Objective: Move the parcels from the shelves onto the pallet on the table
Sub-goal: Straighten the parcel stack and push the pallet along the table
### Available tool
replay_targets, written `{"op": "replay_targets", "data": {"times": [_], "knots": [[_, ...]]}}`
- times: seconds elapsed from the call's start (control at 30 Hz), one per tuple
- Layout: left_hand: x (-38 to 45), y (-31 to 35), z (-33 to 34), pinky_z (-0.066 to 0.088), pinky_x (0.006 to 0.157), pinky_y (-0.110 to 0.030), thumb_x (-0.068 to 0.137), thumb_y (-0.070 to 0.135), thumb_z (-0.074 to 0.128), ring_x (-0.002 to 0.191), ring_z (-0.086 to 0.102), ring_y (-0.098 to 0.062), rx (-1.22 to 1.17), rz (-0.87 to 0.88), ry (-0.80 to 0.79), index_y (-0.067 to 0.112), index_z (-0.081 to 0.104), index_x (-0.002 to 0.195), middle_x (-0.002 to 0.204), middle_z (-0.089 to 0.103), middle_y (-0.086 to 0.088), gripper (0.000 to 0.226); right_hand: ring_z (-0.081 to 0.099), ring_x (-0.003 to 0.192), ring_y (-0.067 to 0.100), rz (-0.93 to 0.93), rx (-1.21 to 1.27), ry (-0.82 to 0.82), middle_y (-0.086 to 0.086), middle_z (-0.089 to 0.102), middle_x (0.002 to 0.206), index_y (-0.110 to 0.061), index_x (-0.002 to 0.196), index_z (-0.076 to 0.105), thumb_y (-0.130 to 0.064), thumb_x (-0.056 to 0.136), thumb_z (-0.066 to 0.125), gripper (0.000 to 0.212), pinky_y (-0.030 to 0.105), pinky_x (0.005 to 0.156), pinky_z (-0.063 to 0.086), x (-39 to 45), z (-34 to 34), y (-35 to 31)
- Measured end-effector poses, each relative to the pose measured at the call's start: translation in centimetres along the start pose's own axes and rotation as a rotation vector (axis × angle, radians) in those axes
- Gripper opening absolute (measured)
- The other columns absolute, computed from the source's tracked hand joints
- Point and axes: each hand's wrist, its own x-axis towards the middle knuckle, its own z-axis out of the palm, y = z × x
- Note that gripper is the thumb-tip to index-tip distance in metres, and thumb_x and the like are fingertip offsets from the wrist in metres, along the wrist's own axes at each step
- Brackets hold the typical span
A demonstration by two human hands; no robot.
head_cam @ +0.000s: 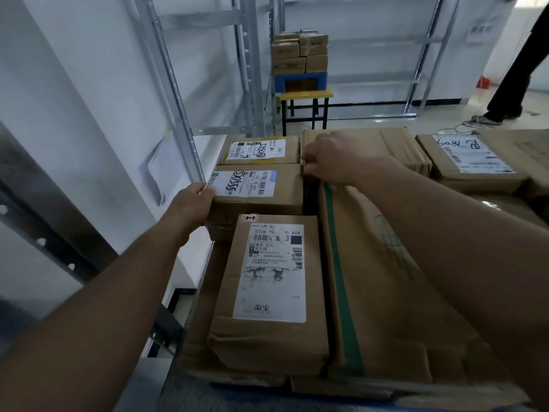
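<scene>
A small brown parcel [285, 188] with a white scribbled label lies among other cardboard parcels packed close together in front of me. My left hand [193, 200] grips its left end, thumb on the label's corner. My right hand [335, 162] holds its right end, fingers curled down into the gap beside a larger box [365, 150]. Behind it sits another labelled parcel [261, 150]. In front lies a long parcel [270, 292] with a big white label, and to the right a long box with a green stripe [383, 281].
More labelled boxes [472, 162] lie at the right. A metal shelf upright [175, 93] rises at the left. Farther back, a blue pallet [300, 81] stacked with small boxes [300, 50] stands on a yellow-topped table [306, 95]. A person's leg [517, 75] shows at the upper right.
</scene>
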Motion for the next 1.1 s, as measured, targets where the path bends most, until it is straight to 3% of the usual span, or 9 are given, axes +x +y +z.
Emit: {"op": "replay_targets", "data": {"times": [0.27,0.5,0.6,0.77,0.9,1.0,1.1], "knots": [[0.5,-0.1,0.0,0.05,0.082,-0.04,0.096,0.041,0.043,0.1,0.058,-0.025,0.058,-0.043,-0.098,0.016,0.053,0.121,0.111,0.061,-0.009,0.036,0.045,0.093,0.015,-0.021,-0.015,-0.025,0.003,0.057,0.112,-0.021,0.109,0.064,-0.027,0.093,0.052,0.021,0.026,0.076,0.034,-0.1,-0.4,0.4],[3.7,2.4,0.4,0.042,0.09,-0.037,0.098,0.04,0.037,0.122,0.045,-0.029,0.085,0.009,0.075,0.016,0.034,0.143,0.144,0.04,-0.011,0.051,0.053,0.1,0.018,0.084,0.146,-0.024,0.002,0.058,0.116,-0.022,0.118,0.061,-0.03,0.091,0.056,0.029,0.03,0.081,0.044,2.4,-0.6,1.5],[5.5,3.7,0.9,0.035,0.084,-0.033,0.1,0.036,0.035,0.126,0.041,-0.028,0.142,0.01,0.065,0.016,0.03,0.146,0.149,0.034,-0.01,0.05,0.054,0.109,0.021,0.067,0.12,-0.039,0.003,0.058,0.123,-0.02,0.124,0.058,-0.029,0.093,0.053,0.032,0.029,0.085,0.043,4.7,-0.2,1.4],[8.5,4.9,1.1,0.041,0.073,-0.033,0.098,0.035,0.036,0.095,0.052,-0.025,0.152,-0.013,0.0,0.007,0.044,0.132,0.131,0.05,-0.016,0.044,0.054,0.107,0.021,0.035,0.063,-0.14,0.004,0.059,0.12,-0.019,0.122,0.059,-0.025,0.096,0.046,0.029,0.03,0.082,0.043,7.9,1.1,1.2],[9.8,4.9,1.5,0.044,0.065,-0.03,0.098,0.027,0.037,0.086,0.058,-0.025,0.178,-0.047,-0.082,0.012,0.053,0.117,0.11,0.058,-0.015,0.029,0.049,0.103,0.023,0.015,0.007,-0.218,0.004,0.057,0.114,-0.028,0.119,0.059,-0.031,0.092,0.052,0.028,0.036,0.078,0.044,9.4,2.3,1.6],[10.2,5.1,1.7,0.045,0.062,-0.028,0.098,0.02,0.039,0.08,0.057,-0.02,0.159,-0.053,-0.105,0.017,0.053,0.123,0.102,0.058,-0.009,0.028,0.048,0.106,0.027,0.013,-0.014,-0.226,0.005,0.055,0.116,-0.032,0.119,0.058,-0.035,0.091,0.049,0.029,0.04,0.081,0.045,9.6,2.7,1.7],[10.2,5.2,1.9,0.046,0.062,-0.028,0.097,0.017,0.041,0.077,0.057,-0.017,0.118,-0.056,-0.108,0.02,0.05,0.13,0.09,0.056,-0.001,0.034,0.044,0.114,0.027,-0.005,-0.014,-0.227,0.005,0.056,0.121,-0.024,0.124,0.057,-0.033,0.097,0.043,0.032,0.039,0.088,0.042,9.4,2.4,1.9]]}}
